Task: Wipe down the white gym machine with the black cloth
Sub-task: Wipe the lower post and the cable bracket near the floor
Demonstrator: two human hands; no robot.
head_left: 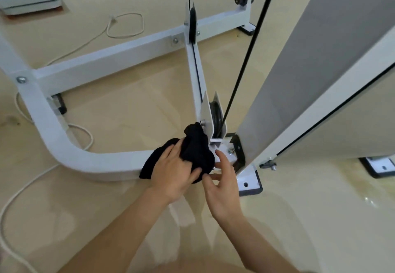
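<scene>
The white gym machine (89,159) has a curved base tube running along the floor to a pulley bracket (207,112) at centre. A bunched black cloth (197,151) lies over the tube right at that bracket. My left hand (173,170) lies on the cloth with the fingers spread over it and the thumb tucked under a fold, gripping it against the tube. My right hand (222,187) is just right of the cloth, fingers loosely extended, fingertips touching the white base plate beside the bolt. It holds nothing.
A black cable (252,44) runs up from the pulley. A tall white-grey panel (320,69) rises at right, with black foot plates (250,185) on the beige floor. A white cord (126,24) loops across the floor at left. A crossbar (119,56) spans the back.
</scene>
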